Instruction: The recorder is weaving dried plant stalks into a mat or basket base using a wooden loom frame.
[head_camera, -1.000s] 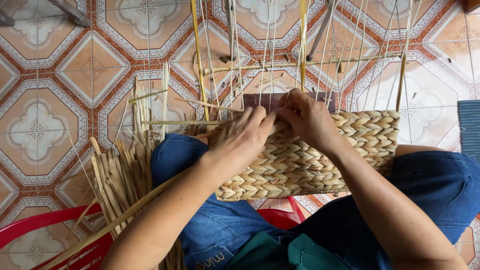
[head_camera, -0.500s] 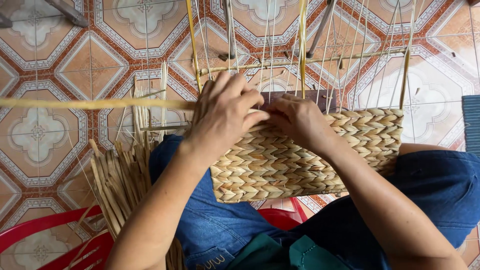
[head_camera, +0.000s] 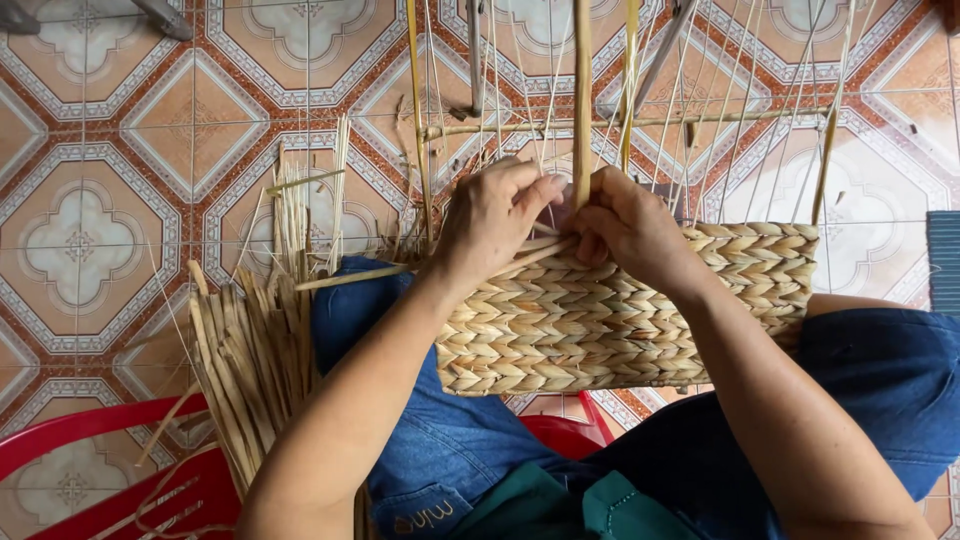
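Observation:
A half-woven straw basket (head_camera: 620, 320) rests on my lap, its plaited band tan and its thin upright stakes (head_camera: 740, 120) rising toward the floor tiles. My left hand (head_camera: 490, 215) pinches a flat straw strand (head_camera: 440, 265) at the basket's top edge, left of centre. My right hand (head_camera: 625, 225) grips a broad upright straw strip (head_camera: 582, 100) right beside it, fingers curled over the rim. The two hands almost touch.
A bundle of loose dried straw (head_camera: 255, 340) lies by my left knee. A red plastic stool or chair (head_camera: 90, 460) sits at the lower left. Patterned orange floor tiles (head_camera: 90, 220) lie all around; metal legs (head_camera: 160, 15) show at the top left.
The long strand that stretched far out to the left has been pulled in. My left hand has come back down to the rim beside my right hand.

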